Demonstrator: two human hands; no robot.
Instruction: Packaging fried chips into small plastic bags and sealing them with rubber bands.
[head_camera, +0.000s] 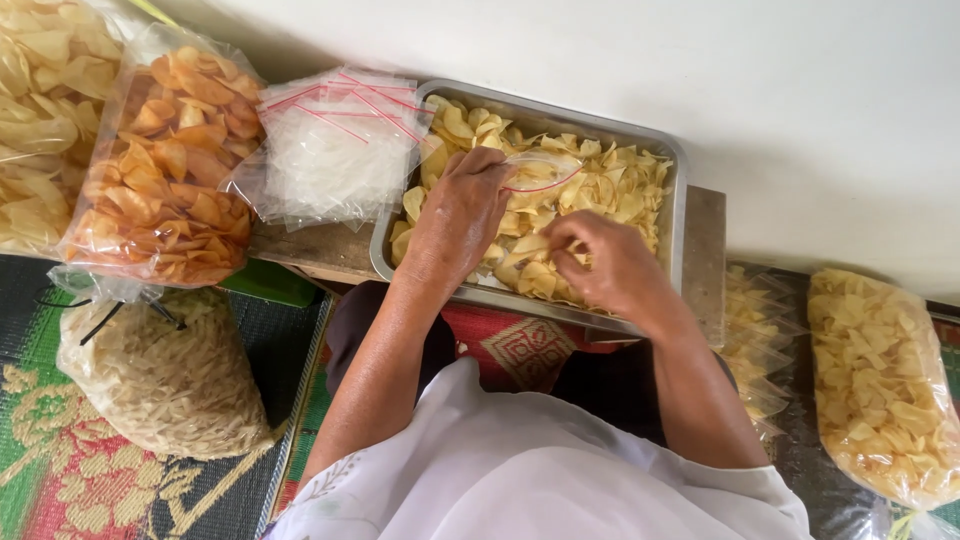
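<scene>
A metal tray (676, 212) full of pale yellow chips (610, 185) rests on a low wooden board in front of me. My left hand (458, 215) holds a small clear zip bag (540, 172) with a red seal line open over the chips. My right hand (600, 262) is down in the tray, fingers closed on several chips near the front edge.
A stack of empty clear zip bags (335, 150) lies left of the tray. Large bags of orange chips (165, 165), yellow chips (40, 110) and pale strips (160, 375) stand at left. Filled small bags (755, 340) and another large chip bag (880, 385) lie at right. Behind is a white wall (800, 80).
</scene>
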